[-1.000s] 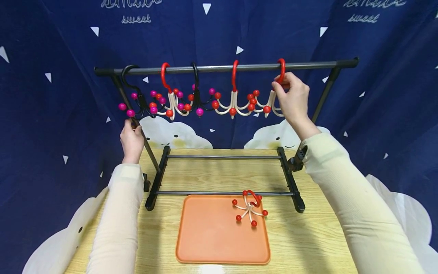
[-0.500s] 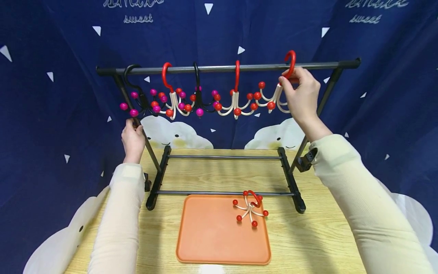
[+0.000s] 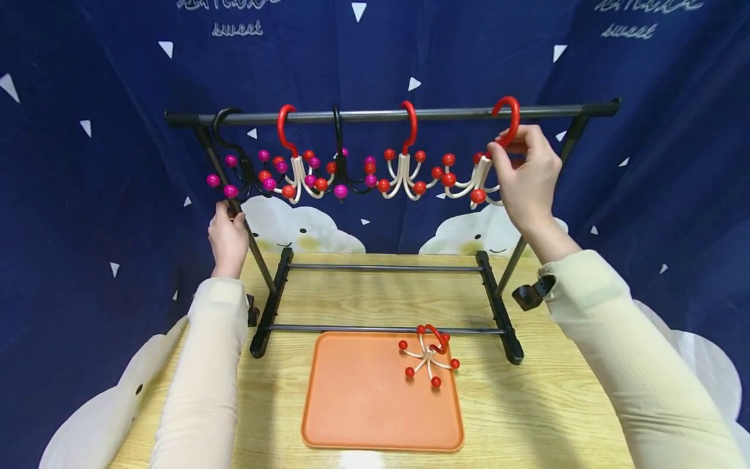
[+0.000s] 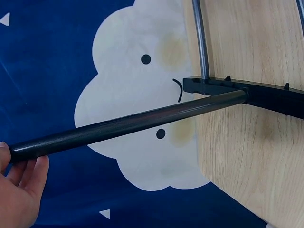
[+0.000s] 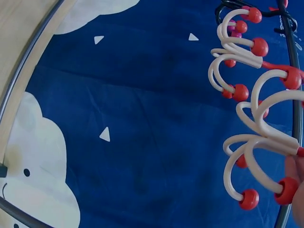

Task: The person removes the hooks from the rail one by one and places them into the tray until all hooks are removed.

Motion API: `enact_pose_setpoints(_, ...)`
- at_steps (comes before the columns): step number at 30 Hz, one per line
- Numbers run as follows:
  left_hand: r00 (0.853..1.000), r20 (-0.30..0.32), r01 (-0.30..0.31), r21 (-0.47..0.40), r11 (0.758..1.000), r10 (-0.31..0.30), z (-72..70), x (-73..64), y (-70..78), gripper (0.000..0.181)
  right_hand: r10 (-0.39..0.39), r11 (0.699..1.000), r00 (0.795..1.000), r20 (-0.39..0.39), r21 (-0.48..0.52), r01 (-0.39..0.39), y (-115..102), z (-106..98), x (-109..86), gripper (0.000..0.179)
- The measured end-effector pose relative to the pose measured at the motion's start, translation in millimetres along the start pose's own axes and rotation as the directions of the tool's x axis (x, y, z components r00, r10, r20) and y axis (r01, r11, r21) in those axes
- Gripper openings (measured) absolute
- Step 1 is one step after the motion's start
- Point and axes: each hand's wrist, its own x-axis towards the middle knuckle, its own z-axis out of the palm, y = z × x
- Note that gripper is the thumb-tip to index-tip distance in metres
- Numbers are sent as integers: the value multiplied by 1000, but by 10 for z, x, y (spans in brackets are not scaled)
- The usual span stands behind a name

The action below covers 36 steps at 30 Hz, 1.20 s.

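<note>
My left hand [image 3: 227, 238] grips the black left post [image 4: 123, 124] of a hanging rack. At the right end of the rack's top rail [image 3: 457, 114], my right hand [image 3: 530, 179] pinches the red hook of a cream multi-arm hanger [image 3: 480, 172] with red ball tips. That hook curves over the rail; whether it bears on it, I cannot tell. To its left hangs a like red-hooked hanger [image 3: 403, 169]. Further left hang a black hanger [image 3: 340, 166] with pink balls, another red-hooked cream hanger [image 3: 297, 172] and a black hanger [image 3: 247, 172].
An orange tray [image 3: 369, 404] lies on the wooden table [image 3: 527, 417] before the rack. One red-and-cream hanger [image 3: 430, 355] lies on its right part. The rack's black feet [image 3: 498, 309] stand behind, with a blue curtain [image 3: 375, 52] at the back.
My right hand has moved right with its hanger; the hook rose clear of the rail, then came down slightly. The neighbouring red-hooked hanger has turned a little. My left hand stays on the post.
</note>
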Motion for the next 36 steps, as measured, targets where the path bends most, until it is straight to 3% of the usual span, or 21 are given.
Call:
enact_pose_setpoints(14,1000,10,-5,-3,1000,6,-17,2,4,26,-23,999,1000,-10,35,23,156,14,-397,23)
enact_pose_setpoints(25,1000,5,-5,-6,1000,5,-4,5,-2,25,29,992,999,35,123,-33,236,131,-771,20)
enact_pose_setpoints(36,1000,5,-1,-4,1000,1,7,-5,-3,28,33,986,995,90,162,-47,267,280,-1157,15)
